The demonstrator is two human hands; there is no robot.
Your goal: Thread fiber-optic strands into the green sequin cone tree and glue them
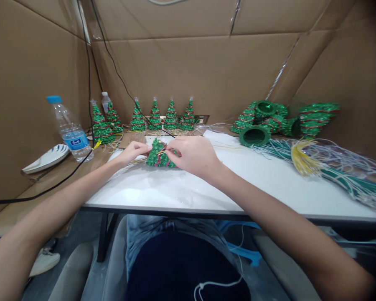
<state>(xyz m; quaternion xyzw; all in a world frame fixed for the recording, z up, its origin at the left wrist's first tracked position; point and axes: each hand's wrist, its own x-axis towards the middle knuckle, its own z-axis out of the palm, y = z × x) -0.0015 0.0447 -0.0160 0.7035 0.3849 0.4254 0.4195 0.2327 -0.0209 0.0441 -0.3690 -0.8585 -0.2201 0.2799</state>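
A small green tinsel Christmas tree with red garland lies on its side on the white table, between my hands. My left hand pinches its left end between thumb and fingers. Over its right part is my right hand, fingers pinched together on a thin gold-coloured strand that lies against the garland. Whether that strand is wire or a tool is too small to tell. My right fingers hide part of the tree.
Several finished-looking trees stand along the back. More trees lie heaped at the right, beside bundles of green and white strands and a yellow bundle. A water bottle and a black cable are on the left.
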